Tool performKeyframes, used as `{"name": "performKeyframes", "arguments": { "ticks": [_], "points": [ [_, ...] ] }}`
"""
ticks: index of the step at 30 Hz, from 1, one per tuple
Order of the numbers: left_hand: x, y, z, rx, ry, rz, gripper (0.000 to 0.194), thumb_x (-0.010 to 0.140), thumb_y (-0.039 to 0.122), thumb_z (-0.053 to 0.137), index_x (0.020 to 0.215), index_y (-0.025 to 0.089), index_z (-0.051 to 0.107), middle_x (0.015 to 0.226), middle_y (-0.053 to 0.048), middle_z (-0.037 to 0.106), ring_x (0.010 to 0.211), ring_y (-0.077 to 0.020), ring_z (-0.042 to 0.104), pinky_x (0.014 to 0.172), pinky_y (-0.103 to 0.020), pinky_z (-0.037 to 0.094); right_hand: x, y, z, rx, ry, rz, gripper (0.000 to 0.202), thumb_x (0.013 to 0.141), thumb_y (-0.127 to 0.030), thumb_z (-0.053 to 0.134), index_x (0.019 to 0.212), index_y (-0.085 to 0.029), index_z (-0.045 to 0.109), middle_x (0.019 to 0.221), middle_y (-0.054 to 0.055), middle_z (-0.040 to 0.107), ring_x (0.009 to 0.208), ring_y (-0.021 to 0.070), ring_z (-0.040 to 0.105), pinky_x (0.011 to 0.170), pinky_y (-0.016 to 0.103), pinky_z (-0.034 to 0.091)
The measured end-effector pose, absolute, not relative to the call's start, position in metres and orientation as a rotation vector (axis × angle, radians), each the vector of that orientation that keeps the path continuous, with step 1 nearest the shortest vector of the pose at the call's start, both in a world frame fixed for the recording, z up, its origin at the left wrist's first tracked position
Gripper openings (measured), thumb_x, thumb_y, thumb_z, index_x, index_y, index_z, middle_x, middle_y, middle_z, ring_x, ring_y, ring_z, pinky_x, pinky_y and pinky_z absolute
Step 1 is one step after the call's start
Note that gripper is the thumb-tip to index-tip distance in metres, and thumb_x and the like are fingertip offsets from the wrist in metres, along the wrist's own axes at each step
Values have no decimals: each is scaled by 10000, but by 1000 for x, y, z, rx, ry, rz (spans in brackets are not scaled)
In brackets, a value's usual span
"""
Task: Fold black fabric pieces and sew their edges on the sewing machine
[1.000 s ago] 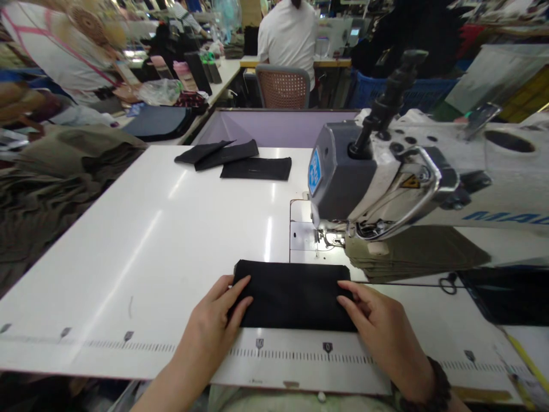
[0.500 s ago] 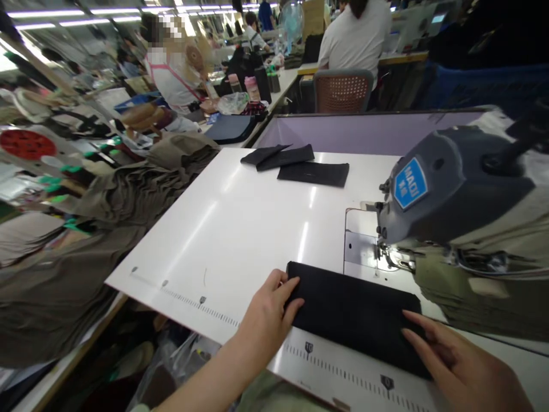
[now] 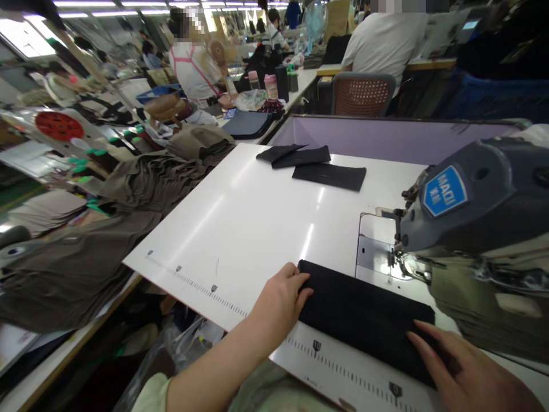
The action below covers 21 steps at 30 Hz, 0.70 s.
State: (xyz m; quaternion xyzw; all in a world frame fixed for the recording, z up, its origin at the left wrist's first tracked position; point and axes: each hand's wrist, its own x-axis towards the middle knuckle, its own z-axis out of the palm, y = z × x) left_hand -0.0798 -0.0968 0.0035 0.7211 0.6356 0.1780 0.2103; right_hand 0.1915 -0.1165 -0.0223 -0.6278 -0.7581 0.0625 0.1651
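Observation:
A folded black fabric piece [image 3: 364,315] lies flat on the white sewing table, near its front edge with the printed ruler. My left hand [image 3: 285,303] pinches its left end between thumb and fingers. At the right end, my right hand [image 3: 465,366] grips the cloth, thumb and index finger on top and the other fingers hidden underneath. Just beyond the cloth stands a grey sewing machine [image 3: 484,197], its needle area [image 3: 398,266] lit up. Farther back on the table rest several smaller black fabric strips [image 3: 329,176], partly overlapping.
Brown-grey garment pieces [image 3: 77,269] are heaped to the left, near thread cones with green tops. Olive cloth [image 3: 467,309] hangs below the machine arm. A purple panel [image 3: 343,137] borders the table's back. Beyond it, a person in white [image 3: 381,48] sits on a chair [image 3: 362,94].
The camera view has turned slightly left, so the scene appears farther right. Both hands stay on the black fabric piece, which has hardly moved on the table.

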Motion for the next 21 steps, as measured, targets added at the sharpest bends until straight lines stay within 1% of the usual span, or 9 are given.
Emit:
{"name": "performKeyframes", "arguments": {
  "ticks": [3, 5, 7, 9, 10, 13, 15, 18, 21],
  "points": [
    [-80, -95, 4, 2107, 1790, 433, 149, 781, 157, 523, 909, 150, 598, 842, -39, 526, 702, -154, 563, 645, -299, 514, 182, -116, -13, -1787, -2290, -12, 454, 812, -543, 306, 840, -205, 608, 752, 51, 632, 503, 185, 587, 411, 317, 463],
    [-79, -93, 7, 2257, 1778, 449, 142, 791, 127, 489, 893, 145, 586, 990, -91, 512, 846, -205, 550, 705, -352, 500, 175, -112, -7, -1725, -2345, -128, 490, 837, -511, 262, 777, -170, 608, 760, 90, 596, 573, 207, 586, 480, 352, 478],
    [-79, -90, 10, 2457, 1631, 456, 196, 812, 100, 437, 958, 145, 560, 1183, -126, 443, 1060, -254, 458, 830, -412, 443, 169, -108, -5, -1626, -2365, -220, 482, 858, -439, 249, 771, -132, 611, 870, 148, 579, 740, 247, 587, 609, 396, 492],
    [-78, -86, 13, 2610, 1367, 361, 264, 839, 92, 381, 1056, 146, 521, 1263, -117, 412, 1159, -241, 386, 923, -416, 375, 165, -105, -8, -1489, -2423, -230, 399, 871, -308, 257, 901, -113, 604, 1060, 166, 537, 943, 266, 535, 762, 428, 464],
    [-78, -84, 14, 2647, 1251, 291, 285, 846, 89, 362, 1087, 140, 506, 1256, -110, 433, 1164, -224, 390, 946, -398, 355, 163, -104, -10, -1410, -2475, -200, 366, 867, -231, 254, 988, -120, 581, 1140, 149, 507, 1022, 254, 496, 825, 428, 437],
    [-70, -81, 17, 2665, 1169, 146, 300, 849, 83, 352, 1115, 106, 490, 1194, -109, 500, 1112, -198, 449, 954, -350, 345, 157, -104, -17, -1236, -2597, -82, 421, 824, -61, 217, 1106, -140, 520, 1214, 96, 485, 1120, 199, 429, 926, 409, 375],
    [-60, -82, 19, 2654, 1261, 126, 311, 859, 204, 417, 1144, 89, 466, 1149, -124, 523, 1070, -233, 470, 922, -375, 365, 151, -106, -19, -1240, -2587, -59, 375, 837, -89, 246, 1072, -125, 536, 1180, 108, 513, 1103, 209, 442, 934, 422, 367],
    [-43, -88, 19, 2654, 1386, 126, 530, 816, 451, 465, 1172, 59, 436, 1084, -152, 536, 996, -296, 478, 875, -453, 375, 142, -108, -19, -1309, -2518, -51, 316, 861, -267, 351, 1054, -109, 545, 1124, 143, 532, 1064, 252, 460, 909, 440, 388],
    [-36, -91, 14, 2667, 1414, 132, 555, 812, 487, 441, 1154, 50, 457, 1086, -153, 525, 990, -307, 457, 899, -485, 342, 135, -111, -22, -1349, -2503, -65, 420, 844, -347, 404, 1185, -109, 467, 1133, 150, 504, 1074, 275, 439, 913, 451, 374]
  ]
}}
